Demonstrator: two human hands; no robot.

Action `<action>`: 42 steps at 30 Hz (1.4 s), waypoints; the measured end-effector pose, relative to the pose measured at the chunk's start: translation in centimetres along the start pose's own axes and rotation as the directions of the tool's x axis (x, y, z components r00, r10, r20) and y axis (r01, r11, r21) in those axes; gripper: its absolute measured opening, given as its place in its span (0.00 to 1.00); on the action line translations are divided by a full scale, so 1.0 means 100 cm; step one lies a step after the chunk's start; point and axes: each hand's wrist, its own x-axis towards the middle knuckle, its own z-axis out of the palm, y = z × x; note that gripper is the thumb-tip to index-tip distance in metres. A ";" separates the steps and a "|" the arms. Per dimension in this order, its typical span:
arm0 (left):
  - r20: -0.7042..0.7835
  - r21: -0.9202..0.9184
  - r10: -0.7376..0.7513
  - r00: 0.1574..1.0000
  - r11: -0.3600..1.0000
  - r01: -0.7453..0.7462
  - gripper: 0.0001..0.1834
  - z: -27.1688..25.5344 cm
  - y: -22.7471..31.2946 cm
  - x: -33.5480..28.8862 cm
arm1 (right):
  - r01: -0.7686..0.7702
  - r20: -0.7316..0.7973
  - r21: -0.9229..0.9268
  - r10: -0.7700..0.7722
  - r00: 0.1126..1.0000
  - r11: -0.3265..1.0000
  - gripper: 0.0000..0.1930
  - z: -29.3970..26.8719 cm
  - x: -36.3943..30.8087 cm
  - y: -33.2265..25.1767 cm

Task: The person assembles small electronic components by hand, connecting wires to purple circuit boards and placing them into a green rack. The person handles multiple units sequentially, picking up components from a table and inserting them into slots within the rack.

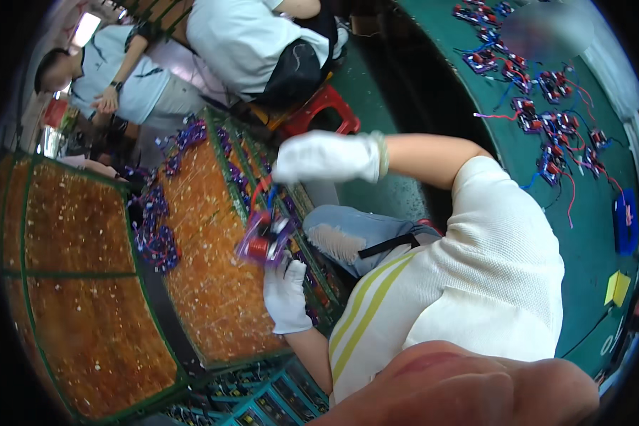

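Note:
My left hand [287,295], in a white glove, is closed on the lower edge of a small purple circuit board [258,248] with a red coil and dark parts. The board is tilted and smeared by motion. Above it, my right hand [319,160], also gloved in white, has its fingers bent downward and is blurred. Red and blue wires [263,190] rise from the board to the right fingertips, which seem closed on them. Beneath the board lies an orange-brown mottled panel [206,241] with a green rim.
Bundles of purple wired boards [156,238] lie along the panel's left edge. More wired boards [547,128] cover the green table [468,21] at right, with a blue tray [625,224] and yellow notes [617,288]. Two people are beyond, near a red stool [326,110]. Teal racks [284,397] stand below.

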 end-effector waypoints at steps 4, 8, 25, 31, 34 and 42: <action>-0.346 0.403 0.160 0.924 0.915 -0.008 0.25 0.002 -0.022 -0.005 | -0.160 -0.243 -0.668 -0.010 0.970 0.727 0.12 -0.136 -0.024 -0.001; -0.092 0.995 0.463 0.882 0.064 0.071 0.34 -0.020 -0.039 -0.017 | -0.590 -0.814 -0.428 -0.009 0.581 0.684 0.15 -0.217 -0.065 0.009; -0.110 0.993 0.261 0.959 -0.015 0.118 0.38 -0.032 -0.064 -0.027 | -0.736 -0.852 -0.196 -0.484 -0.199 0.648 0.20 -0.389 -0.202 0.056; -0.059 0.998 0.289 0.956 0.045 0.048 0.37 -0.030 -0.064 -0.016 | -0.874 -0.891 -0.150 -0.446 -0.082 0.462 0.23 -0.466 -0.273 0.088; -0.095 0.995 0.310 0.946 0.058 0.081 0.36 -0.031 -0.058 -0.024 | -0.674 -0.971 -0.131 -0.232 -0.062 0.727 0.19 -0.414 -0.224 0.084; -0.094 0.993 0.436 0.895 0.110 0.051 0.33 -0.041 -0.066 -0.032 | -0.966 -0.976 -0.058 -0.189 0.107 -0.251 0.26 -0.362 -0.160 0.046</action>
